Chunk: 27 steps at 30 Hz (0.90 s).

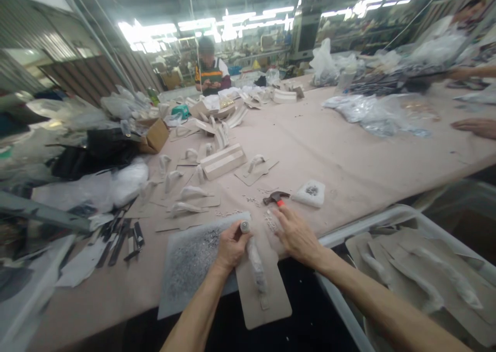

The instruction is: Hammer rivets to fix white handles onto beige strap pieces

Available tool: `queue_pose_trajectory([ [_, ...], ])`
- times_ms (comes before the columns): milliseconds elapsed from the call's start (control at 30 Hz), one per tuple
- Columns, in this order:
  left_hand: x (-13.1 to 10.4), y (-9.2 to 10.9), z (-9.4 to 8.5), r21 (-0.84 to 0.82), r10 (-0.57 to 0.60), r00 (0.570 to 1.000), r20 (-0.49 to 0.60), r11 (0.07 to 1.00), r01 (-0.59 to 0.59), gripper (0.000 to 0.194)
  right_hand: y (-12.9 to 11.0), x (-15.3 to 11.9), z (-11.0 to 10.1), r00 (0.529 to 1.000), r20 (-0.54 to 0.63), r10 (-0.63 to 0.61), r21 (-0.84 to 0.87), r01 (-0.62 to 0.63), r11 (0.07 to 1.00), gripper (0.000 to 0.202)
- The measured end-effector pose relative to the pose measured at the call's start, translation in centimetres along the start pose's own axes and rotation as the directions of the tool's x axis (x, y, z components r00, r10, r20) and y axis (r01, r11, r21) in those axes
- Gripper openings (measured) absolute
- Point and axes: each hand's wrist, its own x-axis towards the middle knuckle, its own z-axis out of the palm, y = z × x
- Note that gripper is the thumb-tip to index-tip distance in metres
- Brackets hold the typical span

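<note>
My left hand [230, 247] is closed around a short metal cylinder with a round top [245, 226], held upright at the upper part of a beige panel [267, 310]. A plastic-wrapped handle [256, 264] is fixed along that panel, whose near end juts past the table edge. My right hand [296, 235] grips a claw hammer [276, 198] by its red handle; the head lies low over the table. Small light-coloured rivets or studs [253, 201] are scattered beside the hammer. To the left of the panel lies a speckled grey-white sheet [189, 264], partly behind my left arm.
More panels with wrapped handles [186, 207] spread leftward. A white block with small dark metal pieces [310, 193] stands right of the hammer. At lower right is a white-rimmed bin [341, 300] holding panels. Plastic bags [377, 111], a cardboard box [155, 135] and other people [209, 75] are farther off.
</note>
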Motion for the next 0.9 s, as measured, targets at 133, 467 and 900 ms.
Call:
queue_pose_trajectory([
  [133,0.5,-0.1,0.6,-0.152,-0.130,0.989,-0.075,0.981,0.117,0.029,-4.9,-1.1,1.1,0.763,0.134,-0.632,-0.026,0.641,0.767,0.031],
  [467,2.3,7.2,-5.1,-0.295,-0.113,0.814,-0.569,0.953,-0.074,0.033,-8.4,-0.2,-0.1,0.990,0.080,-0.114,-0.167,0.126,0.978,0.019],
  [900,1.1,0.9,0.2,-0.298,-0.187,0.968,-0.169,0.946,0.131,0.031,-7.9,-1.5,4.2,0.966,0.175,0.191,0.197,-0.225,0.954,0.055],
])
